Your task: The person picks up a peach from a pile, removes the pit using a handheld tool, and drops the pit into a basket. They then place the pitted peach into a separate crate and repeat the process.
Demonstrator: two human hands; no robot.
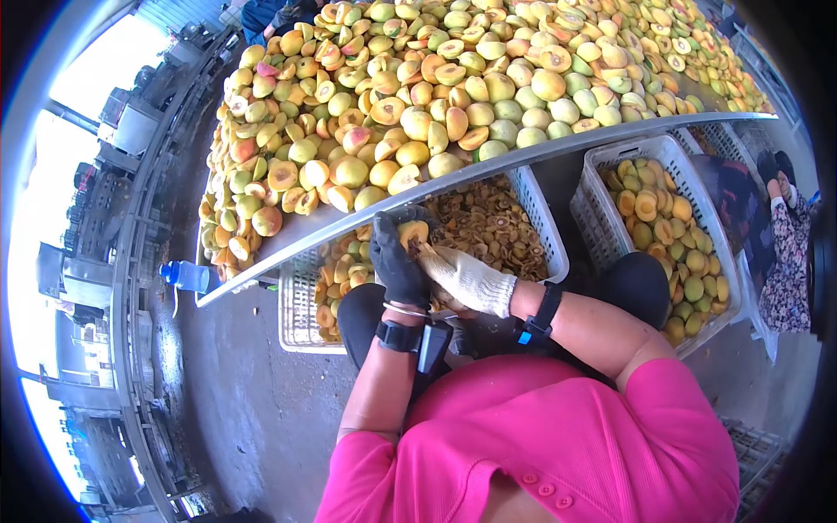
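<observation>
My left hand (399, 260), in a dark glove, is closed around a halved yellow peach (413, 232) with its cut face showing. My right hand (471, 277), in a whitish knit glove, meets it there, fingers curled against the cut side. Whatever the right fingers grip is hidden. Just beyond both hands runs the metal rim of a table (488, 166) heaped with peaches (384, 109), many of them halved. Below the hands stands a crate (534, 209) of brown pits and scraps (493, 222).
Peach halves fill a white crate (301, 301) at left and another crate (602, 161) at right. A blue bottle (187, 276) is by the table's left corner. A person in floral clothing (789, 288) is at far right; another person's blue sleeve (260, 16) shows at the top.
</observation>
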